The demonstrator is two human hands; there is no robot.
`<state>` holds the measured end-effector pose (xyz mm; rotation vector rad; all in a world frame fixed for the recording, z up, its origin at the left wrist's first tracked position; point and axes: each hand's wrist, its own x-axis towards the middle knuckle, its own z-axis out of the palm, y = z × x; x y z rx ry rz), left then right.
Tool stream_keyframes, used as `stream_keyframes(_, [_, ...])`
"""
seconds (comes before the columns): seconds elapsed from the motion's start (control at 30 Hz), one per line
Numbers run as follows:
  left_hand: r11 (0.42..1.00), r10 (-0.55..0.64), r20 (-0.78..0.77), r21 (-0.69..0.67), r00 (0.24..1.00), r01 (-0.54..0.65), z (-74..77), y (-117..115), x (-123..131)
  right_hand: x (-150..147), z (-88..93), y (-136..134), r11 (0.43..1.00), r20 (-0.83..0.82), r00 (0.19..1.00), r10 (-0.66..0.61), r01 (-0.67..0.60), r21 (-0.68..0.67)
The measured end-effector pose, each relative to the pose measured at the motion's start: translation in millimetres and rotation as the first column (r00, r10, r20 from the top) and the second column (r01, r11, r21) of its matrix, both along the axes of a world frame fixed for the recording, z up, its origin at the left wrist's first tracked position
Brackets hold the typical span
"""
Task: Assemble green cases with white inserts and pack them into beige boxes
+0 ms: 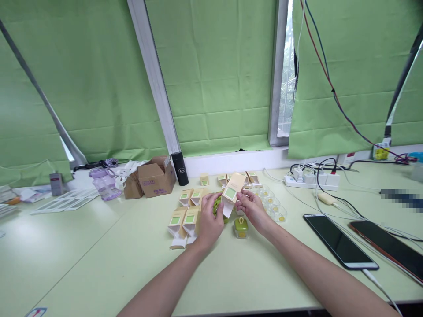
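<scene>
The cream paperboard carton [234, 188] was held tilted above the worktop [211, 281], between the two hands, its white flaps [227, 208] loose at the lower end. The fingers of the right hand [250, 206] pinched its right side; those of the left hand [211, 220] curled by its left side and a partly hidden green item [217, 205], and whether they gripped either could not be told. Thin board probably creased easily, so a light pinch along the edges, clear of the printed green square, seemed best, with the flaps kept free of the thumb. Just below stood a green-lidded clear jar [241, 228], best not knocked by the right wrist. Flap-ended cartons [184, 219] stood to the left, clear containers [274, 204] to the right.
</scene>
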<state>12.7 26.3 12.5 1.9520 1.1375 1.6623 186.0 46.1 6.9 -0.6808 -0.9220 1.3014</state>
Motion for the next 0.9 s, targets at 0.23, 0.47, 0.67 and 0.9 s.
stream_keyframes(0.23, [0.997,0.066,-0.013,0.043,0.998,-0.065,-3.9,2.2,-1.9,-1.6,1.6,-2.0,1.0,0.011,1.0,0.024,-0.024,0.004])
stream_keyframes(0.47, [0.993,0.118,-0.041,0.033,0.992,-0.117,-1.6,0.2,1.5,-5.5,-3.7,1.0,0.999,0.06,0.998,0.026,-0.027,0.023])
stream_keyframes(0.67, [0.998,0.041,0.019,-0.056,0.999,-0.04,2.2,-1.2,1.4,-4.0,-3.1,2.4,1.0,0.037,0.999,0.013,-0.014,0.007])
stream_keyframes(0.9, [0.997,-0.033,0.048,-0.063,0.998,0.036,3.4,-4.7,2.9,-4.2,5.6,-5.8,0.999,0.02,0.999,0.041,-0.041,-0.005])
